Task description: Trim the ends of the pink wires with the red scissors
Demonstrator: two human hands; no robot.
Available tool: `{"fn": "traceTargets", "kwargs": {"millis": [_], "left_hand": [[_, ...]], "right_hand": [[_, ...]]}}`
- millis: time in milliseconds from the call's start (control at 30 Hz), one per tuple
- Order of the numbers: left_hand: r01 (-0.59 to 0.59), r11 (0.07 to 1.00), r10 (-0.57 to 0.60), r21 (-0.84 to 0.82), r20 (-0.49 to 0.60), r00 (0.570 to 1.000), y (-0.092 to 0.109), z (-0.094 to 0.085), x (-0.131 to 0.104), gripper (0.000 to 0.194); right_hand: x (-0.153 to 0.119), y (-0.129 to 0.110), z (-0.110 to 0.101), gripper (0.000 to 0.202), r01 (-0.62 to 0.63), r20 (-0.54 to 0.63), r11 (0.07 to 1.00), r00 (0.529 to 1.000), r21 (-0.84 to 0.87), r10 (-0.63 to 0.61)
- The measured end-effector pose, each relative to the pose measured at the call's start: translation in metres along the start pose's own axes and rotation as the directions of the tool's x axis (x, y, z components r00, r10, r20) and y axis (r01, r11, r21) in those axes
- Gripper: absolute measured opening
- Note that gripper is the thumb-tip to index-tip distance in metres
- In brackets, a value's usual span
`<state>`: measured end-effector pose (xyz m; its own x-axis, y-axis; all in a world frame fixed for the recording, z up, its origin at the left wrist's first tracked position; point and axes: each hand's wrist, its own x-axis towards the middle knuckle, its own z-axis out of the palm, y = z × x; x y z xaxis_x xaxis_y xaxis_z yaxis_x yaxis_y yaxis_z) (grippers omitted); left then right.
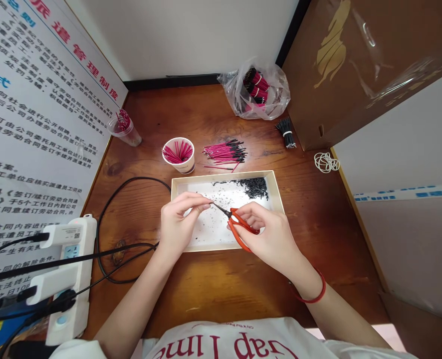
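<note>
Over a shallow white box [277, 192], my right hand [269, 232] holds small scissors with orange-red handles [241, 235], their thin blades pointing left. My left hand [179, 219] is pinched, its fingertips at the blade tips; whatever lies between them is too small to make out. Inside the box are a heap of short black pieces [256, 188] at the back right and many tiny scattered bits. Behind it lies a pile of pink wires with black ends [226, 152]. A paper cup [185, 166] beside the pile holds more pink wires.
A clear plastic cup [131, 135] leans at the back left. Farther back are a plastic bag [239, 102] of bundled wires, a black wire bundle [286, 133] and white bands [326, 162]. A power strip [82, 269] and black cables [99, 224] occupy the left side.
</note>
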<state>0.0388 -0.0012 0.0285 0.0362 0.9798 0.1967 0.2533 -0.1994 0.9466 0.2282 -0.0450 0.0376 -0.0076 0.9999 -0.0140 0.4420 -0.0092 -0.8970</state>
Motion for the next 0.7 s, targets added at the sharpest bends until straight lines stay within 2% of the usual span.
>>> {"fn": "traceTargets", "kwargs": {"millis": [700], "left_hand": [[0.022,1.000,-0.022,0.012,0.015,1.000,0.0007,-0.0001,0.0004,0.016]], "right_hand": [[0.0005,-0.0017,0.0001,0.006,0.018,-0.019,0.999,1.000,-0.036,-0.019]]}}
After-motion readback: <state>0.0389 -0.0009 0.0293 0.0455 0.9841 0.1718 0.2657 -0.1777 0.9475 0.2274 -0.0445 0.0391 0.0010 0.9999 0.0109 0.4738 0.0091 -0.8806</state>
